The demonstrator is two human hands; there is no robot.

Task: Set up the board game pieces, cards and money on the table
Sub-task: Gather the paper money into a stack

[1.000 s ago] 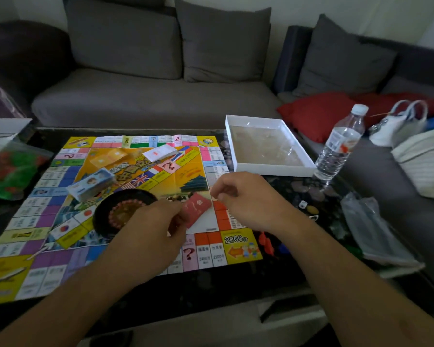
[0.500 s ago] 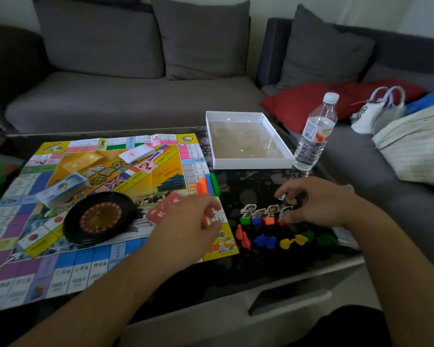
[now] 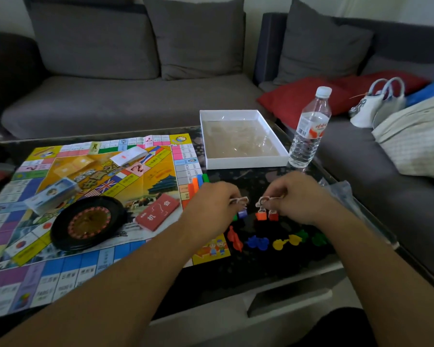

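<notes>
Setup looks well along to us: board [image 3: 90,221] unfolded, card decks [image 3: 158,214] and wheel [image 3: 88,222] on it. Our left hand [image 3: 212,209] and right hand [image 3: 296,199] each pinch cardboard pawns [image 3: 262,209] on the dark table [image 3: 261,269] beside the board; placing them remains, and we see no money sorted.

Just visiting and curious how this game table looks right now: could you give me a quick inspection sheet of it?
Surface: dark table, game board on its left part.
Job's things: roulette wheel, red card deck, pawns, coloured tokens.
Clutter: box tray, water bottle.
Fingers: left hand and right hand each pinch a pawn.
Cables: nothing seen.
Surroundings: grey sofa, red cushion.
</notes>
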